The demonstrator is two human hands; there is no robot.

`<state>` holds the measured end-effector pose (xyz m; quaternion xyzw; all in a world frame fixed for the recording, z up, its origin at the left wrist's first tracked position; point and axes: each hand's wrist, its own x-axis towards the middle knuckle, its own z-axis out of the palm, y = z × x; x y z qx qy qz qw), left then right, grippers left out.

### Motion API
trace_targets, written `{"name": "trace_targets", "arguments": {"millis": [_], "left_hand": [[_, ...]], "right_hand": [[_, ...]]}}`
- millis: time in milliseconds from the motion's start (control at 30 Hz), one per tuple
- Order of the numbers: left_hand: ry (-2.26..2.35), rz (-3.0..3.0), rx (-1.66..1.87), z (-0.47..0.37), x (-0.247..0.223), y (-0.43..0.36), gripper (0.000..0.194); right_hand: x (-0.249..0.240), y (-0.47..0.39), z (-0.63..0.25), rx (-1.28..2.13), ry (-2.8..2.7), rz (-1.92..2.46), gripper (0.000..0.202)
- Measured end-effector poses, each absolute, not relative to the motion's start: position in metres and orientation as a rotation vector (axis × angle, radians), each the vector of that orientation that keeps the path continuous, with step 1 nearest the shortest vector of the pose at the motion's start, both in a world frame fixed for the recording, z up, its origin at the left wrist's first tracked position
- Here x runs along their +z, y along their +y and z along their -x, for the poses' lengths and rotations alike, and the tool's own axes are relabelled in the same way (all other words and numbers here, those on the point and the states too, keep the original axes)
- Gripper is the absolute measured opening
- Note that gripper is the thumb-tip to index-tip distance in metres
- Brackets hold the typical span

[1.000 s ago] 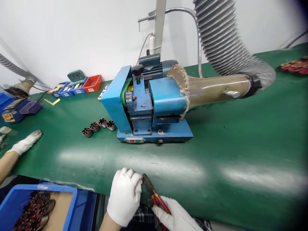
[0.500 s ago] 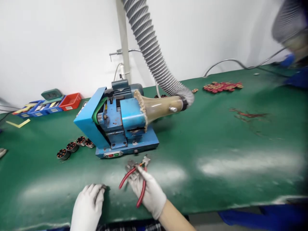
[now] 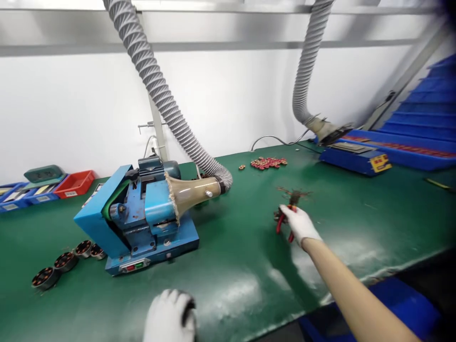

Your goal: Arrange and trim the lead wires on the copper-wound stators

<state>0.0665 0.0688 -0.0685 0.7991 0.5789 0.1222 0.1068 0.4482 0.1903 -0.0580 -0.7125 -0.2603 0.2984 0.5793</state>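
Observation:
My right hand [image 3: 302, 223], in a white glove, is stretched out over the bench and closed around red-handled pliers [image 3: 280, 224]. The pliers' jaws are blurred against a heap of thin wire scraps [image 3: 296, 194]. A greyish clump shows beside the handles; I cannot tell what it is. Low in the view, my gloved left hand [image 3: 167, 317] is curled on a dark thing [image 3: 188, 308], mostly hidden by the fingers. Several round motor parts with copper windings [image 3: 45, 278] sit left of a blue belt-driven machine [image 3: 156, 202].
A grey duct [image 3: 167, 99] reaches the machine's hood. Behind lies a pile of red rings [image 3: 269, 163]. A second duct [image 3: 306, 66] hangs above a blue box [image 3: 352, 157] on the right. A red bin [image 3: 74, 184] stands at the left on the green bench [image 3: 228, 266].
My right hand has carried the pliers rightward and away from me, from in front of the machine to the wire scraps. The view has swung right and up. My left hand remains near the front edge.

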Motion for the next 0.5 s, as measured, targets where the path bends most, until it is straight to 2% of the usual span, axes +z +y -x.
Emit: {"name": "trace_targets", "arguments": {"millis": [133, 233, 367, 433, 500], "left_hand": [[1.028, -2.826, 0.667, -0.15, -0.072, 0.116, 0.022], [0.929, -2.933, 0.829, -0.176, -0.076, 0.156, 0.028], [0.954, -2.886, 1.136, -0.164, -0.089, 0.16, 0.028], [0.89, -2.873, 1.113, -0.149, -0.094, 0.144, 0.022], [0.865, -2.851, 1.023, -0.136, -0.094, 0.129, 0.013]], "right_hand": [[-0.075, 0.188, -0.438, 0.377, -1.031, 2.059, 0.02], [-0.088, 0.183, -0.418, 0.081, -1.283, 2.139, 0.036], [-0.102, 0.18, -0.374, -0.05, -1.898, 1.848, 0.042], [-0.107, 0.189, -0.355, 0.002, -2.185, 1.64, 0.04], [-0.106, 0.208, -0.348, 0.014, -2.239, 1.619, 0.044]]}}
